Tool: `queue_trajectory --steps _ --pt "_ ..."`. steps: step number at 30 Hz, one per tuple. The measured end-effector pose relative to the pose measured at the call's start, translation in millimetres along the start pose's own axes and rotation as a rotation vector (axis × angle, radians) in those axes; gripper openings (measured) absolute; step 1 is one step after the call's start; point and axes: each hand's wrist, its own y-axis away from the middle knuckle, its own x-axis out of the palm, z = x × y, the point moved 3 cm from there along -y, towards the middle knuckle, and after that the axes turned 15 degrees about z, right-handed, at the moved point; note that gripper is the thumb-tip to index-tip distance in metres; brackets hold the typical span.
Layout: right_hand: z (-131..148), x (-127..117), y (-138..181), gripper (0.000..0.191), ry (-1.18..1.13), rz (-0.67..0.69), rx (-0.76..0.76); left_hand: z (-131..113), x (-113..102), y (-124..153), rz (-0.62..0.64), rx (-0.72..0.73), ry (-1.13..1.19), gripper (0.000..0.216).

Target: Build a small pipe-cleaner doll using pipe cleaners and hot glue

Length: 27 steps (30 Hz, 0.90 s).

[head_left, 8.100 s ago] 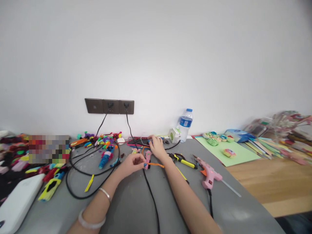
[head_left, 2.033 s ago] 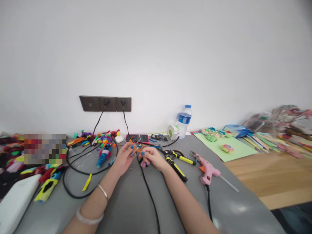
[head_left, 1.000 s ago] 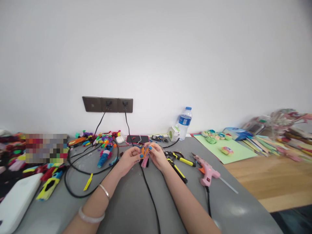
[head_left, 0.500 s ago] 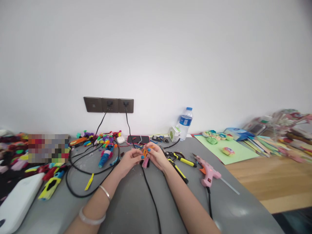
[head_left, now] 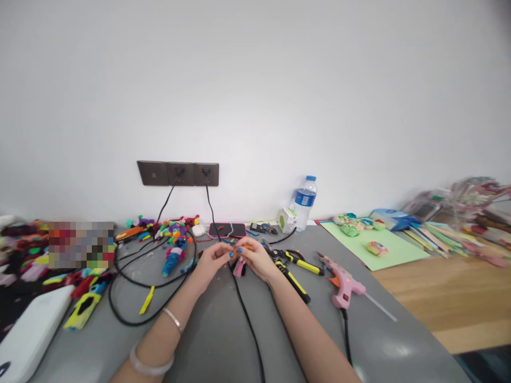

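My left hand and my right hand meet over the grey table, fingers pinched together. Between them they hold a small pink craft piece with an orange pipe cleaner at its top. A black cable runs under the hands toward me. My left wrist wears two bracelets.
Yellow-handled pliers and a pink glue gun lie to the right. A phone, a water bottle and a pile of colourful craft pieces sit by the wall. Green paper lies far right, a white box at the near left.
Eight seconds ago my right hand reached toward the phone; it came back with the orange pipe cleaner. Both hands have since closed in on the pink piece, bending the orange strand down to it.
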Motion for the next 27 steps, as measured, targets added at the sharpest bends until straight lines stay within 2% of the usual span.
queue_trajectory --steps 6,17,27 --pt "0.4 -0.4 0.2 0.03 0.013 -0.015 0.003 -2.9 -2.2 -1.3 -0.014 0.076 -0.124 0.025" --pt "-1.5 -2.7 -1.0 0.03 0.03 0.001 -0.02 -15.1 -0.9 4.7 -0.127 0.323 -0.651 0.013" --pt "-0.6 -1.7 -0.4 0.027 0.042 0.016 -0.025 -15.1 -4.1 5.5 -0.207 0.412 -0.762 0.007"
